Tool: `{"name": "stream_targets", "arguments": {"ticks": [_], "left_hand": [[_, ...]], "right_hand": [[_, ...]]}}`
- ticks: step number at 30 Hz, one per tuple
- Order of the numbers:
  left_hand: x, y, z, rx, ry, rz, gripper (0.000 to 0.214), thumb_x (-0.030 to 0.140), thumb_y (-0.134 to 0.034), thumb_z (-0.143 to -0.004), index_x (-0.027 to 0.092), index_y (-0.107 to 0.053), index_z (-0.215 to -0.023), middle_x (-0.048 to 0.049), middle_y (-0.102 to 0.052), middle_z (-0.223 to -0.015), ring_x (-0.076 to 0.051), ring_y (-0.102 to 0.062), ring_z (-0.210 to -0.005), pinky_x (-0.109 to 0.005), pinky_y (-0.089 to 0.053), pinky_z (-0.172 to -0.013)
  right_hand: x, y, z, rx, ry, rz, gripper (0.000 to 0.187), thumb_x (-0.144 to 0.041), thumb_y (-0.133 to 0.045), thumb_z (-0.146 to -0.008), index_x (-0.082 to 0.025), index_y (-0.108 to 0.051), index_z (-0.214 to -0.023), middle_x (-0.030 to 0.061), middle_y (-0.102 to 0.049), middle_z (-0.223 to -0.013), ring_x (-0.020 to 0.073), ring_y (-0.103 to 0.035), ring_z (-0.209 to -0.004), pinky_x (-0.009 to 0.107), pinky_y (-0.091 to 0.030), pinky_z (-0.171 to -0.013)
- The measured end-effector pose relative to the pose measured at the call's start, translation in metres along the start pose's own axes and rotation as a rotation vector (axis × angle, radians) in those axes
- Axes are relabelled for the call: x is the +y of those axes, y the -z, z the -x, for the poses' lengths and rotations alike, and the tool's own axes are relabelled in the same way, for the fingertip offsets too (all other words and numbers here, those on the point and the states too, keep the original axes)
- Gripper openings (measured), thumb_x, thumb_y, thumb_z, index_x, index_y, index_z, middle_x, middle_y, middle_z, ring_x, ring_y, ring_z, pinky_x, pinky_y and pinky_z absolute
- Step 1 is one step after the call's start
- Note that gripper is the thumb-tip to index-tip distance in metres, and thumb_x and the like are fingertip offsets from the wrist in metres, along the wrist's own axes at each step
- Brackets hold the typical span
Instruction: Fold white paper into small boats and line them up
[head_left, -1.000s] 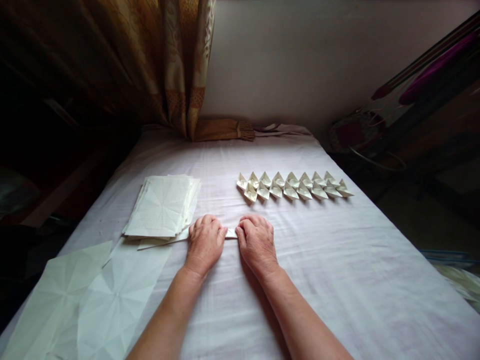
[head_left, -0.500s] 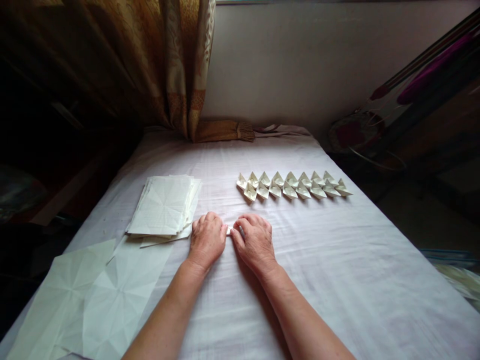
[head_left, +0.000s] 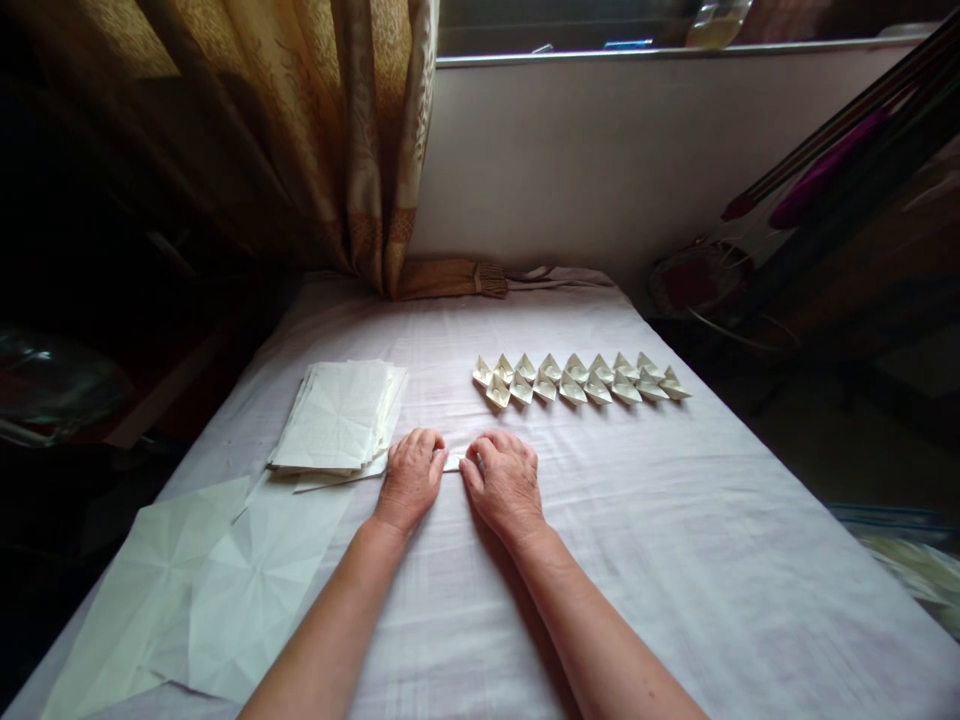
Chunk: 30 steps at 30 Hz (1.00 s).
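Between my two hands a small folded white paper (head_left: 452, 463) lies low over the sheet, mostly covered by my fingers. My left hand (head_left: 412, 480) is closed on its left end, and my right hand (head_left: 504, 482) pinches its right end. Only a short strip of the paper shows in the gap. Beyond my right hand stand two rows of folded paper boats (head_left: 574, 380). To the left of my left hand is a stack of creased square papers (head_left: 330, 415).
Loose creased sheets (head_left: 251, 590) lie at the front left. A pale bedsheet (head_left: 645, 560) covers the surface. At the back, a gold curtain (head_left: 367, 150) hangs down to it beside a wall (head_left: 570, 160). A clear plastic bag (head_left: 911, 570) is off the right edge.
The camera view has tilted up, so a window ledge now shows at the top. My left hand has shifted slightly along the paper, showing more of the strip; both hands still hold it.
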<state>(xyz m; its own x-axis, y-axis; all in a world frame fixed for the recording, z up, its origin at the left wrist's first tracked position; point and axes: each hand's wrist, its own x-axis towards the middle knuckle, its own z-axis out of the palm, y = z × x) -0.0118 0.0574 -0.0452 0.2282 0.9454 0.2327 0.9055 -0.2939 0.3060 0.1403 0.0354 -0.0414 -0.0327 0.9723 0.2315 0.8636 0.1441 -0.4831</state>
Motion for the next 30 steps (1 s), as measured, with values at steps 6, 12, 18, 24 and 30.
{"name": "stream_targets", "arguments": {"ticks": [6, 12, 18, 24, 30], "left_hand": [[-0.001, 0.012, 0.035, 0.062, -0.233, -0.01, 0.032, 0.023, -0.047, -0.095, 0.025, -0.059, -0.125, -0.0055, -0.064, -0.129, -0.023, -0.05, -0.125, -0.042, -0.035, -0.105], [0.006, 0.013, 0.046, -0.025, -0.238, -0.171, 0.041, 0.035, -0.048, -0.095, 0.028, -0.055, -0.135, -0.0035, -0.06, -0.136, -0.029, -0.044, -0.134, -0.052, -0.028, -0.109], [0.008, 0.012, 0.043, -0.037, -0.202, -0.205, 0.041, 0.038, -0.047, -0.096, 0.031, -0.054, -0.136, -0.0003, -0.059, -0.138, -0.026, -0.045, -0.134, -0.05, -0.024, -0.114], [0.007, 0.008, 0.046, -0.102, -0.176, -0.205, 0.044, 0.043, -0.044, -0.097, 0.031, -0.05, -0.139, 0.002, -0.053, -0.143, -0.025, -0.042, -0.137, -0.052, -0.02, -0.117], [0.004, 0.01, 0.049, -0.148, -0.181, -0.199, 0.049, 0.043, -0.041, -0.097, 0.028, -0.045, -0.143, -0.0007, -0.049, -0.147, -0.028, -0.036, -0.14, -0.056, -0.02, -0.115]], "right_hand": [[0.0, 0.0, 0.0, 0.008, 0.008, -0.002, 0.007, -0.029, -0.061, -0.089, -0.023, -0.062, -0.085, 0.0031, -0.065, -0.097, 0.0222, -0.053, -0.1, 0.037, -0.03, -0.092], [0.001, -0.002, 0.0, 0.031, 0.024, 0.001, 0.006, -0.027, -0.061, -0.089, -0.023, -0.062, -0.085, 0.0037, -0.066, -0.097, 0.0223, -0.054, -0.1, 0.038, -0.03, -0.092], [0.006, -0.004, 0.004, 0.061, 0.071, -0.008, 0.01, -0.023, -0.056, -0.091, -0.023, -0.066, -0.091, 0.0046, -0.067, -0.104, 0.0206, -0.056, -0.1, 0.036, -0.033, -0.091], [0.006, 0.0, 0.023, 0.008, 0.247, 0.05, 0.028, -0.026, -0.051, -0.094, -0.027, -0.066, -0.117, 0.005, -0.064, -0.128, 0.025, -0.048, -0.123, 0.041, -0.029, -0.101], [0.002, 0.009, 0.029, -0.124, 0.241, 0.181, 0.036, -0.031, -0.043, -0.098, -0.027, -0.059, -0.13, 0.0034, -0.059, -0.137, 0.0278, -0.042, -0.133, 0.046, -0.022, -0.107]]}}
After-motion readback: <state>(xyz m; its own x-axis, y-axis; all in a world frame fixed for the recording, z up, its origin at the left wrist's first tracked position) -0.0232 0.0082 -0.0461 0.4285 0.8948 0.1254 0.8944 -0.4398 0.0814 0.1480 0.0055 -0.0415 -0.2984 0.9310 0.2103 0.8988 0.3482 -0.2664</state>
